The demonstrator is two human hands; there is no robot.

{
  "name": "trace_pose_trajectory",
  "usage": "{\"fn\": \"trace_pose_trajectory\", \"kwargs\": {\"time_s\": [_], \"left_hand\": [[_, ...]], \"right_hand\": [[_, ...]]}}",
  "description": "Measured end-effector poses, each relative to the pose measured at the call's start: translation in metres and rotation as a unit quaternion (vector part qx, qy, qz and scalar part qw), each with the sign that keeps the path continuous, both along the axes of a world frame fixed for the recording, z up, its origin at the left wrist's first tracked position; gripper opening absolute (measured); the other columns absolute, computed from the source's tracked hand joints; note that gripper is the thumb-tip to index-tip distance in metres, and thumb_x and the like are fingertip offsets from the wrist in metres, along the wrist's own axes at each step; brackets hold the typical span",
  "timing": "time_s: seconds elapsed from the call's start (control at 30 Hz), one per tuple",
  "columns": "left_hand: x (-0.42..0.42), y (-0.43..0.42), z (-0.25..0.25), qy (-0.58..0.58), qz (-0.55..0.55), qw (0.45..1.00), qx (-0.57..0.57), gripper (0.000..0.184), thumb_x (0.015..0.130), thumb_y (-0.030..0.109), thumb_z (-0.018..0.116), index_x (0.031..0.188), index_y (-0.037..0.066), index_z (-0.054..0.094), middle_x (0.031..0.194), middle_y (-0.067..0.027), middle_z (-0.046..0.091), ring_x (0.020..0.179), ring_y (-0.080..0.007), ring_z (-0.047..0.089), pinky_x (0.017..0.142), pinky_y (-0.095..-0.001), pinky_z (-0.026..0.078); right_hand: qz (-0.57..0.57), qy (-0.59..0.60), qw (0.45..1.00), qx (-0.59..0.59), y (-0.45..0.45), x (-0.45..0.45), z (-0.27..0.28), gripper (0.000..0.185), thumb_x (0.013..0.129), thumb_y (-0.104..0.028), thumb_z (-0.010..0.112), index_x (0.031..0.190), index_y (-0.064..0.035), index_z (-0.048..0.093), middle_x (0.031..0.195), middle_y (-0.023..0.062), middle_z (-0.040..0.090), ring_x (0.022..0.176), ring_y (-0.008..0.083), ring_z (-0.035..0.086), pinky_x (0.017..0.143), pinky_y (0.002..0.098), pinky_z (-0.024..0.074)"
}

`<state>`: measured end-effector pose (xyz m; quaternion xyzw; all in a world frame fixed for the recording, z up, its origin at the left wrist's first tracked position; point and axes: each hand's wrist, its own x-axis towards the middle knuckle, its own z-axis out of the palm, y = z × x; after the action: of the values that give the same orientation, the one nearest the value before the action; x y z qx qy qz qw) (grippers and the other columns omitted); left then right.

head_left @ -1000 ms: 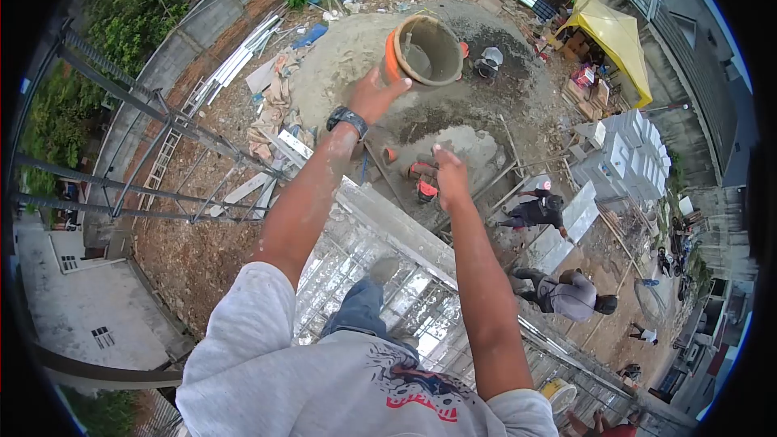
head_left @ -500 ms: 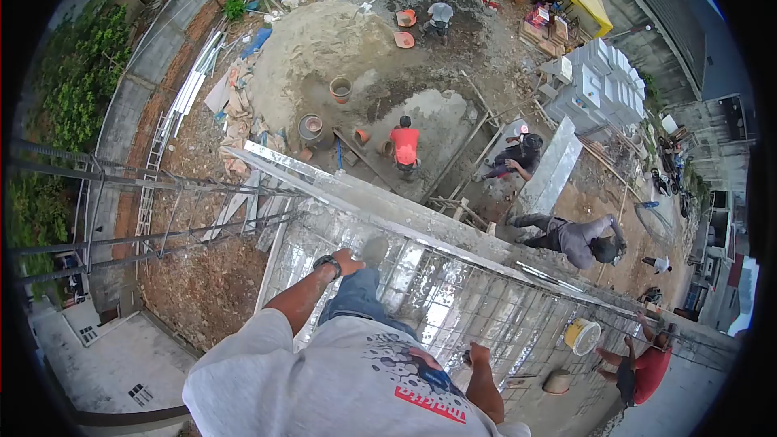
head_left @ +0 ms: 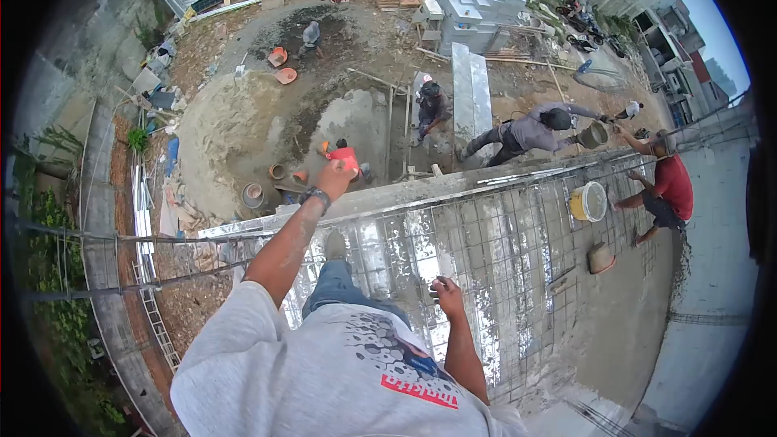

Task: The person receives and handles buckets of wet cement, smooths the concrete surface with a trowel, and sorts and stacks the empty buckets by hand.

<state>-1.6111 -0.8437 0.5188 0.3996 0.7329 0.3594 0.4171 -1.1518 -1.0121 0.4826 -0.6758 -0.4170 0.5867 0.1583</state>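
My left hand (head_left: 333, 180), with a dark watch (head_left: 316, 199) on the wrist, is raised out ahead of me over the concrete edge beam (head_left: 380, 202). Its fingers look partly stretched, and nothing shows in them. Behind it in the view, a person in a red top (head_left: 344, 157) works on the ground below. My right hand (head_left: 449, 301) hangs above the steel mesh (head_left: 518, 235), fingers curled around a small dark thing too small to name. One of my feet (head_left: 335, 244) stands on the wet, mesh-covered deck.
A co-worker in grey sleeves (head_left: 534, 133) and another in a red shirt (head_left: 673, 186) reach toward a dark bucket (head_left: 593, 135) between them. A yellow-and-white bucket (head_left: 588, 202) and a tipped bucket (head_left: 600, 258) sit on the deck. Rebar (head_left: 146, 239) juts out at left.
My left hand has risen and reached forward from near my leg. My right hand has moved up and left in the view. My view has turned right; the grey-sleeved co-worker now reaches out with a bucket.
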Motion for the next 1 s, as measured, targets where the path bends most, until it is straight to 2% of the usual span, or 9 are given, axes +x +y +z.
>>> {"fn": "trace_pose_trajectory", "kwargs": {"time_s": [0.07,0.17,0.33,0.47,0.57,0.67,0.73,0.87,1.0], "left_hand": [[0.072,-0.001,0.017,-0.103,-0.037,0.993,0.042,0.045,0.084,0.032,0.070,0.111,-0.002,0.060,0.096,-0.0054,0.067,0.080,-0.0100,0.062,0.071,-0.0281,0.049],[0.183,-0.021,0.026,-0.192,-0.124,0.970,-0.079,0.041,0.086,0.029,0.070,0.115,0.003,0.056,0.095,-0.0029,0.064,0.072,-0.0099,0.058,0.058,-0.0271,0.046],[0.319,-0.058,-0.019,-0.226,-0.267,0.913,-0.210,0.045,0.084,0.025,0.075,0.117,0.003,0.053,0.093,-0.0040,0.063,0.062,-0.0092,0.054,0.046,-0.0236,0.042],[0.395,-0.073,-0.026,-0.235,-0.335,0.877,-0.253,0.041,0.083,0.025,0.075,0.112,0.004,0.055,0.091,-0.0043,0.063,0.061,-0.0096,0.054,0.045,-0.0240,0.041],[0.438,-0.074,-0.005,-0.161,-0.377,0.882,-0.232,0.036,0.083,0.028,0.075,0.106,0.006,0.057,0.089,-0.0030,0.063,0.064,-0.0099,0.055,0.046,-0.0247,0.042],[0.457,-0.062,-0.019,-0.145,-0.397,0.873,-0.242,0.037,0.083,0.031,0.074,0.107,0.007,0.057,0.089,-0.0022,0.063,0.066,-0.0101,0.055,0.048,-0.0250,0.043],[0.465,-0.055,-0.026,-0.159,-0.397,0.866,-0.258,0.037,0.083,0.030,0.075,0.106,0.007,0.057,0.089,-0.0021,0.063,0.066,-0.0102,0.055,0.048,-0.0245,0.043],[0.482,-0.034,-0.041,-0.146,-0.369,0.870,-0.294,0.035,0.084,0.029,0.074,0.106,0.008,0.057,0.088,-0.0030,0.063,0.060,-0.0116,0.055,0.045,-0.0266,0.042],[0.502,0.007,-0.075,-0.092,-0.364,0.864,-0.334,0.041,0.081,0.033,0.075,0.106,0.006,0.057,0.084,-0.0053,0.063,0.059,-0.0155,0.059,0.044,-0.0293,0.043]], "right_hand": [[-0.040,-0.073,0.996,0.032,-0.047,0.066,-0.033,0.041,0.090,-0.032,0.065,0.116,-0.0010,0.061,0.094,0.0118,0.069,0.074,0.0177,0.067,0.059,0.0305,0.0498],[-0.174,-0.160,0.972,0.012,-0.138,0.174,-0.086,0.040,0.088,-0.033,0.067,0.111,-0.0008,0.063,0.090,0.0114,0.069,0.068,0.0169,0.066,0.054,0.0311,0.0484],[-0.522,-0.098,0.844,-0.078,-0.285,0.279,-0.029,0.033,0.088,-0.029,0.064,0.103,0.0001,0.062,0.079,0.0095,0.064,0.060,0.0183,0.061,0.047,0.0334,0.0456],[-0.614,-0.129,0.774,-0.088,-0.389,0.306,-0.013,0.029,0.088,-0.028,0.063,0.098,-0.0008,0.062,0.071,0.0080,0.061,0.054,0.0185,0.060,0.042,0.0325,0.0447],[-0.657,-0.138,0.737,-0.076,-0.444,0.285,-0.041,0.033,0.088,-0.028,0.061,0.077,0.0033,0.063,0.064,0.0102,0.061,0.049,0.0196,0.058,0.043,0.0356,0.0464],[-0.576,-0.178,0.781,-0.160,-0.511,0.258,-0.154,0.038,0.089,-0.032,0.057,0.083,0.0037,0.067,0.072,0.0147,0.067,0.062,0.0245,0.065,0.060,0.0407,0.0518],[-0.542,-0.099,0.805,-0.221,-0.483,0.233,-0.127,0.042,0.090,-0.036,0.056,0.089,0.0051,0.068,0.081,0.0173,0.070,0.071,0.0254,0.067,0.071,0.0394,0.0513],[-0.439,-0.104,0.874,-0.182,-0.415,0.228,-0.080,0.038,0.088,-0.031,0.064,0.098,0.0058,0.067,0.081,0.0130,0.069,0.064,0.0215,0.065,0.059,0.0373,0.0515],[-0.580,-0.009,0.796,-0.174,-0.350,0.272,-0.060,0.032,0.091,-0.029,0.060,0.104,-0.0015,0.065,0.087,0.0117,0.068,0.065,0.0221,0.066,0.052,0.0361,0.0497]]}}
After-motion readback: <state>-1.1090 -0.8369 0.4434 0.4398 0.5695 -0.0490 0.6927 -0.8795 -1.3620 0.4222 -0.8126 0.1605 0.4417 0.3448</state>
